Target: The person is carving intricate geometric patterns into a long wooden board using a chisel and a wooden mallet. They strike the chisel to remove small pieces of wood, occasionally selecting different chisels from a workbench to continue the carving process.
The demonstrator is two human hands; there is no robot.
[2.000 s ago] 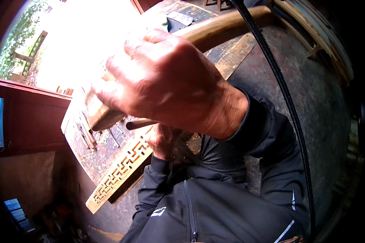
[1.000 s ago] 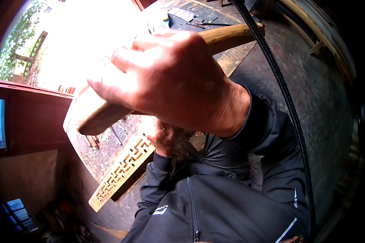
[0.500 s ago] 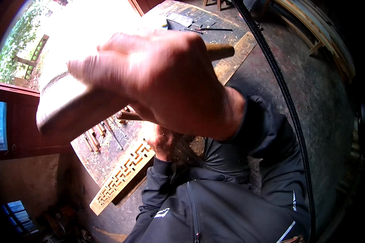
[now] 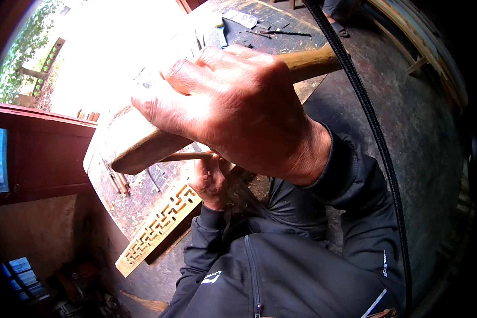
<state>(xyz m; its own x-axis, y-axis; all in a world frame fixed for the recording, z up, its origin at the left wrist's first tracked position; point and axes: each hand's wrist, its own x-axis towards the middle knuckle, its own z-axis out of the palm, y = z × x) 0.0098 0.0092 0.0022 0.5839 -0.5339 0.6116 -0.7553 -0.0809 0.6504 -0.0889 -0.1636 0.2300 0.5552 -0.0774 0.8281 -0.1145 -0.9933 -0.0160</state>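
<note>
My right hand [image 4: 244, 106] is wrapped round a wooden mallet [image 4: 151, 151] in the middle of the view. Its thick end points left, and its other end sticks out to the right past my knuckles. Beneath it, my left hand [image 4: 209, 183] grips a slim chisel [image 4: 183, 157] whose wooden handle points left, close under the mallet. Whether mallet and chisel touch I cannot tell; the chisel's blade is hidden. Next to my left hand lies a long wooden board [image 4: 156, 230] with a cut fretwork pattern, its far part covered by my hands.
Several wooden-handled tools [image 4: 119, 183] and wood chips lie on the bench [image 4: 123, 212] at left. A blue-handled brush [image 4: 221, 36], pencils [image 4: 286, 33] and a pale sheet [image 4: 240, 19] rest farther back. A black braided cord [image 4: 363, 95] hangs across the right side. Someone's foot [image 4: 339, 29] shows at the far right.
My right hand and the mallet have moved right and look smaller, farther from the camera. The chisel handle shows more plainly; my left hand has stayed nearly in place.
</note>
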